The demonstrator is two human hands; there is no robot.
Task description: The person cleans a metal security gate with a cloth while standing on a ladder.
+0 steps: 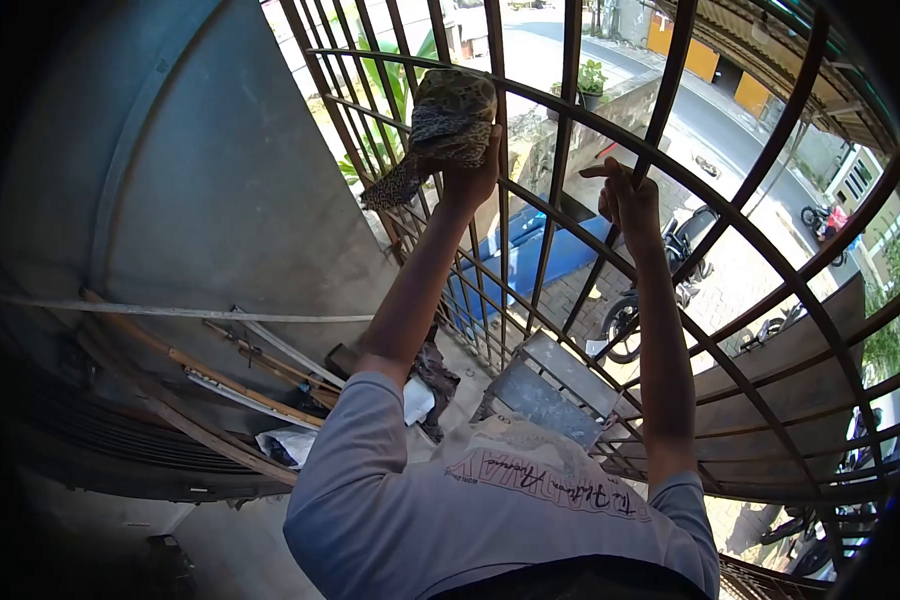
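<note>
My left hand (473, 182) is raised to the metal grille and closed on a bunched cloth (454, 118) with a dark spotted print. The cloth covers most of my fingers and lies against the bars near an upper crosspiece, one end hanging down to the left. Further right, my right hand (632, 203) is wrapped round an upright bar (667, 85) of the grille, its index finger stretched out to the left.
A grey wall (220, 170) stands on the left, with long wooden and metal strips (220, 375) below it. Low by the grille is a grey metal panel (545, 385). Beyond the bars are a blue container (530, 262), a parked motorbike (625, 325) and a street (715, 125).
</note>
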